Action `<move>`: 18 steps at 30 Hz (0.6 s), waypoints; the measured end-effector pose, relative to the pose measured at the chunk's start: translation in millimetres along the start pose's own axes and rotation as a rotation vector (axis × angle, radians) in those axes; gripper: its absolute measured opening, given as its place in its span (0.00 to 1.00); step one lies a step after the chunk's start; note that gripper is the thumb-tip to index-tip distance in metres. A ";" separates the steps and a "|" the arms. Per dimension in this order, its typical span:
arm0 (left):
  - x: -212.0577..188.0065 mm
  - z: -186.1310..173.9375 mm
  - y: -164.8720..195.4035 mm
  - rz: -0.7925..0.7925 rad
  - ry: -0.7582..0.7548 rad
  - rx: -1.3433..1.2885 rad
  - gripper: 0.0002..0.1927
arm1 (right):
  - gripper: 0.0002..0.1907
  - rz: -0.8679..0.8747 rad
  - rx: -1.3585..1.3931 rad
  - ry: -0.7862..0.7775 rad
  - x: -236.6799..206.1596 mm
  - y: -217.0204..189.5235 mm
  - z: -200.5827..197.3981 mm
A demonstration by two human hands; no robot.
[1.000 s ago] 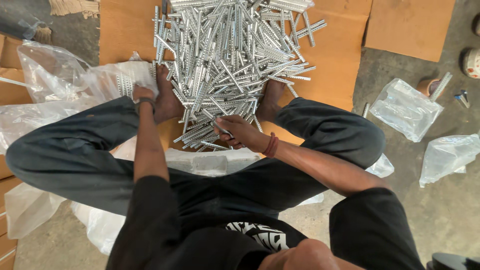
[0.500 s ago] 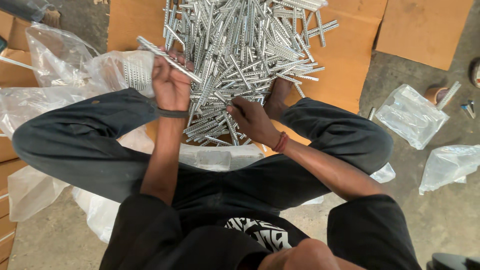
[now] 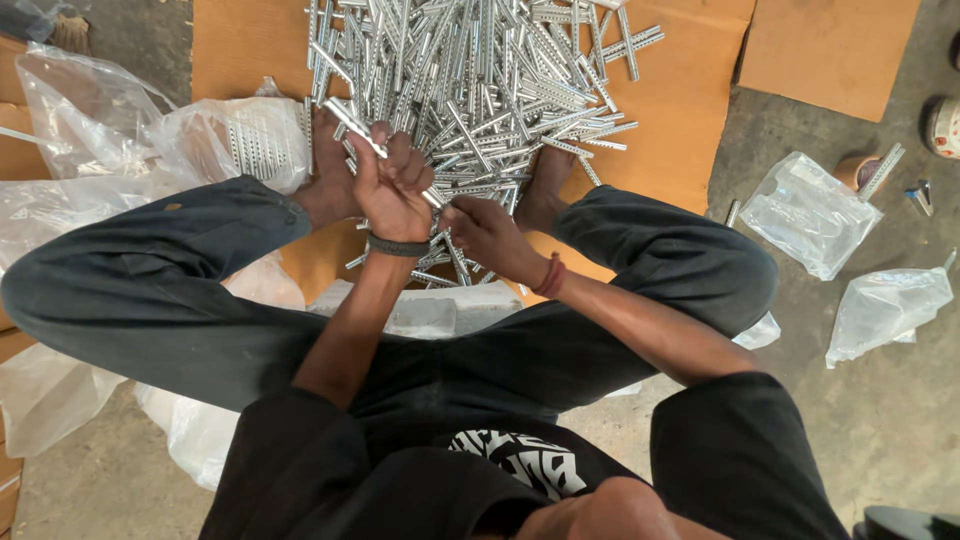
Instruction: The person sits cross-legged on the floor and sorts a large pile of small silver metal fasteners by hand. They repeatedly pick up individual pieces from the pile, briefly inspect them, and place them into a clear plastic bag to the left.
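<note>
Now, left hand (image 3: 392, 185) fingers clenched round metal strips (image 3: 352, 125), right hand (image 3: 488, 235) fingers pinching one strip (image 3: 437, 200).

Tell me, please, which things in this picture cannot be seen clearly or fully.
Head view only:
- How many strips the left hand grips: fingers cover them.
- What the right hand pinches: its own fingers and the strips hide it.
- Pile of metal strips: cut off by the top edge.
- Cup: cut by the right edge.
- Small tool: too small to identify.
</note>
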State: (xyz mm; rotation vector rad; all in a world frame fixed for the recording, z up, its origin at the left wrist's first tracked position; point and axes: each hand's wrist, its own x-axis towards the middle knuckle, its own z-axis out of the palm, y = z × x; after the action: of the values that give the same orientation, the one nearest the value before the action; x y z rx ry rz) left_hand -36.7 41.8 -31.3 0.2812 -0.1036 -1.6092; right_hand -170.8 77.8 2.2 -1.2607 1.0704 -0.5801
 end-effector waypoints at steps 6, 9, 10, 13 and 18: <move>8.8 -9.2 7.3 -0.218 -0.041 -0.107 0.15 | 0.16 0.629 1.178 -0.398 -6.1 14.5 -6.6; 30.5 -35.5 30.5 -0.230 -0.050 -0.119 0.14 | 0.17 0.828 1.340 -0.495 -16.8 19.2 3.1; 38.2 -47.6 37.1 -0.220 -0.034 -0.105 0.14 | 0.17 0.778 1.263 -0.605 -19.9 20.2 8.0; 46.7 -89.2 8.3 -0.281 0.374 0.337 0.09 | 0.18 0.619 0.920 -0.653 -15.6 21.1 14.4; 63.0 -154.3 25.4 0.282 0.346 1.676 0.11 | 0.17 0.586 0.711 -0.518 -5.3 18.5 14.5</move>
State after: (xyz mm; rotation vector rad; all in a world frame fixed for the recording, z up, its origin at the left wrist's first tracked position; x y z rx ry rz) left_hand 23.3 -6.0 -181.5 1.7041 -1.1653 -0.8087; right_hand -163.8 93.9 -14.4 -0.3932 0.6463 -0.1295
